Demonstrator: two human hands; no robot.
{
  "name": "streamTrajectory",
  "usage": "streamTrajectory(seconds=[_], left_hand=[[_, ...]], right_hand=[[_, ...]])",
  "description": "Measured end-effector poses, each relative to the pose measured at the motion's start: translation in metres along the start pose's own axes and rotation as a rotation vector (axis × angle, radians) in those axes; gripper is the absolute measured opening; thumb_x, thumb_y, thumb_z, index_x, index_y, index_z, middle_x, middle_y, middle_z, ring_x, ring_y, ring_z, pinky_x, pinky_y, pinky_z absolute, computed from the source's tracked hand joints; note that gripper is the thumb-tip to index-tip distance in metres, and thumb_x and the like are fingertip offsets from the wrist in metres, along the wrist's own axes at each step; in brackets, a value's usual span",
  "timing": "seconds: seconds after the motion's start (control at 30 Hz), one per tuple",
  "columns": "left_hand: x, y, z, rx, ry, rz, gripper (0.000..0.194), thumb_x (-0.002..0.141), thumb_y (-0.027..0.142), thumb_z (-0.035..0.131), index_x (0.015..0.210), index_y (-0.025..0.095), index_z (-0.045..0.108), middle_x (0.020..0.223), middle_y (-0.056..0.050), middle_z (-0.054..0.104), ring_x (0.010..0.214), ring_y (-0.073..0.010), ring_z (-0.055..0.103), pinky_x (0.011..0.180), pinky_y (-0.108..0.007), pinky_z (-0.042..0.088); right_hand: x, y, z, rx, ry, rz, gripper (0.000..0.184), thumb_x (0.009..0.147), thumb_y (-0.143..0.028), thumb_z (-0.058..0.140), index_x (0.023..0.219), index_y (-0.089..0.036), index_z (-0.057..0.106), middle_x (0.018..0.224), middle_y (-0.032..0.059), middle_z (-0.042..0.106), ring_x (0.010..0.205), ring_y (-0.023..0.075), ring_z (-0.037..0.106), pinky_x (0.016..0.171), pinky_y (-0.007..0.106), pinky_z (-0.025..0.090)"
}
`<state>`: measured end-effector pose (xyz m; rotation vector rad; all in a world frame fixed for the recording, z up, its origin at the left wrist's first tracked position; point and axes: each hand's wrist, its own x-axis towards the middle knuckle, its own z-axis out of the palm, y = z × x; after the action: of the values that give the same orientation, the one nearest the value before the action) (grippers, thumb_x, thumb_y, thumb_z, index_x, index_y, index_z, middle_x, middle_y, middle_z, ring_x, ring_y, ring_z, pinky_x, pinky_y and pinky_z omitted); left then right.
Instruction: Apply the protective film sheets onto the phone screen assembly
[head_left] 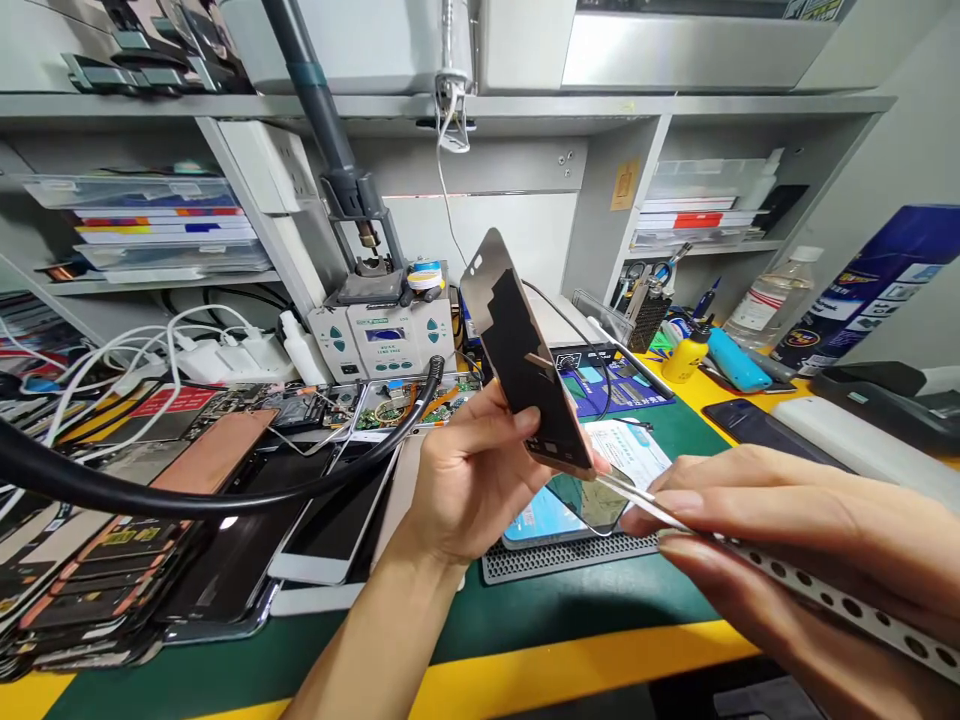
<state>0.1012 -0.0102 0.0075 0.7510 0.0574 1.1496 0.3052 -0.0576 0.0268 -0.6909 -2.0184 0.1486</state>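
My left hand (469, 470) grips a thin phone panel (517, 350) by its lower part, thumb on the near face. The panel stands tilted above the bench, its inner side turned to me, grey at the top with a large black area below. My right hand (787, 510) pinches metal tweezers (806, 585) with a row of round holes along the handle. Their tips meet the panel's bottom edge; whether they grip anything there I cannot tell. Below the panel a dark glass piece (589, 500) lies on a blue-and-white packet (525, 520), over a perforated grey mat (555, 562).
A thick black hose (247, 500) crosses the left side over stacked phones and phone parts (112, 560). Behind stands a grey station with a display (386, 340). At right are a yellow bottle (686, 357), a clear bottle (772, 295) and a blue spray can (862, 290).
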Motion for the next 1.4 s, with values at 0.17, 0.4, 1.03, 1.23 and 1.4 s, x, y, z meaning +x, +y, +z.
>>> streamTrajectory(seconds=[0.17,0.4,1.03,1.23,1.4], left_hand=[[0.000,0.000,-0.001,-0.004,-0.012,-0.004,0.024,0.090,0.008,0.047,0.092,0.011,0.071,0.081,-0.006,0.067,0.075,-0.0189,0.063,0.080,-0.040,0.051],[-0.001,-0.002,0.003,0.015,-0.016,0.002,0.025,0.088,0.006,0.048,0.090,0.012,0.072,0.081,-0.007,0.069,0.074,-0.0202,0.064,0.078,-0.040,0.051],[0.000,-0.001,0.003,0.064,0.017,0.033,0.021,0.084,0.006,0.052,0.088,0.014,0.071,0.080,-0.009,0.069,0.073,-0.0238,0.063,0.076,-0.044,0.053],[0.000,0.000,0.006,0.048,0.067,0.002,0.018,0.080,0.006,0.056,0.084,0.013,0.071,0.073,-0.010,0.068,0.078,-0.0257,0.065,0.086,-0.046,0.052],[0.000,-0.003,0.005,0.065,0.046,0.037,0.019,0.082,0.006,0.055,0.086,0.015,0.071,0.078,-0.008,0.067,0.073,-0.0227,0.061,0.088,-0.048,0.051]], right_hand=[[0.006,-0.003,0.001,0.075,-0.007,0.021,0.030,0.077,-0.002,0.076,0.098,-0.022,0.070,0.081,-0.0008,0.076,0.059,0.0115,0.071,0.051,0.014,0.057],[0.003,-0.014,0.012,0.088,0.080,0.073,0.026,0.077,0.001,0.072,0.091,-0.021,0.068,0.076,-0.0001,0.073,0.058,0.0128,0.070,0.049,0.018,0.056],[-0.001,-0.011,0.013,-0.023,0.147,0.049,0.018,0.078,-0.009,0.072,0.089,-0.024,0.071,0.078,0.0009,0.076,0.054,0.0156,0.070,0.043,0.025,0.051],[-0.001,-0.015,0.015,-0.064,0.155,0.060,0.019,0.078,-0.009,0.073,0.089,-0.024,0.070,0.078,0.0012,0.076,0.055,0.0171,0.070,0.044,0.027,0.053],[-0.001,-0.013,0.013,-0.036,0.148,0.050,0.019,0.078,-0.008,0.073,0.089,-0.023,0.069,0.079,0.0011,0.075,0.058,0.0157,0.070,0.046,0.024,0.053]])
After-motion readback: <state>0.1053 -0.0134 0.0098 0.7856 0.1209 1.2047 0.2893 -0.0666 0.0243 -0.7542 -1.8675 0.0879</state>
